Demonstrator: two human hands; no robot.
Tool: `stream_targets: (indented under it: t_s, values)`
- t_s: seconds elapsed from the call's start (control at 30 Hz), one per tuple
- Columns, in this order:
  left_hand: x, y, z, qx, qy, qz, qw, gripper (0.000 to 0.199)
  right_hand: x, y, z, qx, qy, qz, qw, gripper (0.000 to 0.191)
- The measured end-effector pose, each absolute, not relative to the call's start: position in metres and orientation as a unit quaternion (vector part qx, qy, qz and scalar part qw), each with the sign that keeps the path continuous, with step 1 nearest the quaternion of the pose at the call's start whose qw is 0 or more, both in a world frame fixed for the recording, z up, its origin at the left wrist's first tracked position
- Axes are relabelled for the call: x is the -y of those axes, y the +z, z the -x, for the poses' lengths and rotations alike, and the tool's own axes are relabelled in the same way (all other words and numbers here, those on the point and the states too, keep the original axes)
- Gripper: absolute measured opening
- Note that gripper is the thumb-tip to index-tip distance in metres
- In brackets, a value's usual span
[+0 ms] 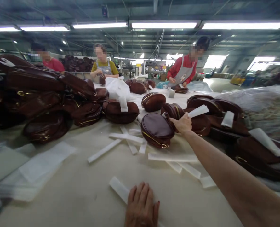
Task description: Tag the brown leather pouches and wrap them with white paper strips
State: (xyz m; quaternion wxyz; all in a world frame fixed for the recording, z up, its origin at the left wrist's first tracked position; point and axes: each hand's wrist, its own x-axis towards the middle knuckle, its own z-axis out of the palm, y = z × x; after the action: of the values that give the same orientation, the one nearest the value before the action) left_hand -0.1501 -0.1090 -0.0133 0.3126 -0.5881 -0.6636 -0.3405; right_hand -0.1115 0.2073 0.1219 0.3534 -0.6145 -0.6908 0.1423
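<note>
My left hand (142, 205) lies palm down on the pale tabletop, fingers flat, over the lower end of a white strip (119, 188). Stretched out forward, my right hand (182, 123) has its thumb at the right edge of a dark brown oval bag (157, 126) and its other fingers bent beside the bags behind it; their tips are partly hidden. That bag rests tilted, smooth panel up, with a gold zipper along its lower side. Several white strips (104, 150) lie scattered in front of it.
Brown bags (33, 82) are heaped at the left, and more bags (201, 105) lie at the right, some with white strips. Clear plastic (267, 107) covers something at the far right. White sheets (45, 160) lie at left. Three people stand across the table.
</note>
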Motion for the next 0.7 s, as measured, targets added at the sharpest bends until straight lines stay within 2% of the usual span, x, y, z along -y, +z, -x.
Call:
stream_targets:
  t_s: [0.2, 0.3, 0.47, 0.57, 0.7]
  values:
    - [0.103, -0.016, 0.147, 0.663, -0.382, 0.556, 0.326, 0.034, -0.221, 0.138, 0.083, 0.655, 0.164, 0.618, 0.403, 0.029]
    - [0.104, -0.016, 0.146, 0.667, -0.367, 0.565, 0.319, 0.035, -0.202, 0.168, 0.042, 0.656, 0.164, 0.591, 0.440, 0.026]
    - [0.111, -0.004, 0.150, 0.659, -0.422, 0.555, 0.281, 0.037, -0.112, 0.217, -0.052, 0.675, 0.226, 0.465, 0.526, 0.040]
    - [0.120, 0.020, 0.151, 0.654, -0.528, 0.526, 0.130, 0.038, -0.030, 0.223, -0.111, 0.687, 0.281, 0.398, 0.540, 0.036]
    - [0.153, 0.059, 0.137, 0.594, -0.698, 0.336, -0.216, 0.057, 0.072, 0.184, -0.158, 0.764, 0.300, 0.351, 0.450, 0.024]
